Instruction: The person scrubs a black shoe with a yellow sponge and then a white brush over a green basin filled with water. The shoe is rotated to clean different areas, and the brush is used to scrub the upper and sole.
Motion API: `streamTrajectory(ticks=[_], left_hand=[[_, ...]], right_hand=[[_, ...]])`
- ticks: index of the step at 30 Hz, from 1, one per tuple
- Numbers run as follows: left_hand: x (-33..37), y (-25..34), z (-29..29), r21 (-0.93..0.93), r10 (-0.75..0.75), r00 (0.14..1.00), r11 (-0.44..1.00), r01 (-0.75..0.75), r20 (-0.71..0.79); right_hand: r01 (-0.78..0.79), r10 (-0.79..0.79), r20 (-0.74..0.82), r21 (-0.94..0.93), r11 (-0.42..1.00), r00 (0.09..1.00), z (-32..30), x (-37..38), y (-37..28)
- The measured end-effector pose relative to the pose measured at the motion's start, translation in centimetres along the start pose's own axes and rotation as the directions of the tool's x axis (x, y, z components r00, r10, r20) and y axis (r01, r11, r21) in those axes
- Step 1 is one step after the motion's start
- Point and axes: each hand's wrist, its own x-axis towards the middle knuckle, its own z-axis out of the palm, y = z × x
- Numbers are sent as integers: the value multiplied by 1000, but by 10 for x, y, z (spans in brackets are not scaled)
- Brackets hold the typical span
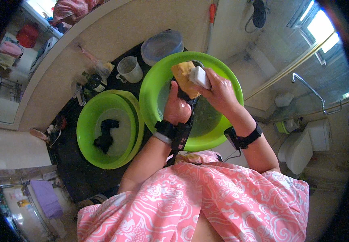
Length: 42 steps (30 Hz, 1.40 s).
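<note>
The right hand (221, 90) has its fingers closed around a white brush (201, 77), pinching it by the sides of its block, bristles turned toward the person's left. Just left of those fingers, at the brush's face, lies a tan piece (181, 74); its long axis slants from far left to near right, and the brush's block slants much the same way. The left hand (177, 107) is nearer the person, below the piece, with its thumb pointing up toward it; whether its other fingers are spread or gripping cannot be told, as they are out of sight underneath. A dark cloth (192, 101) shows along the piece's near edge, and whether the two are joined is unclear. So is what the tan piece is made of. Brush and piece are both above the green basin (225, 68), whose far inner wall is partly covered by them; the greyish water (206, 121) hides whatever lies under it. Further left, a second basin (86, 135) on the black tabletop (70, 165) holds a crumpled black cloth (106, 135), its shape hard to read. A jug (129, 69) stands beyond, between the basins.
</note>
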Motion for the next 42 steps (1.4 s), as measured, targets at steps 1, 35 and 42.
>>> streamTrajectory(ticks=[1,35,42], left_hand=[[1,-1,-2,15,9,1000,1000,-8,-18],[1,7,-11,-131,-143,989,981,145,27],[9,12,18,-70,-52,998,996,51,-19]], right_hand=[[47,-47,-9,30,998,999,-1,0,-1],[-205,207,30,-55,977,978,18,-15,-33],[-396,392,60,166,903,918,14,17,0]])
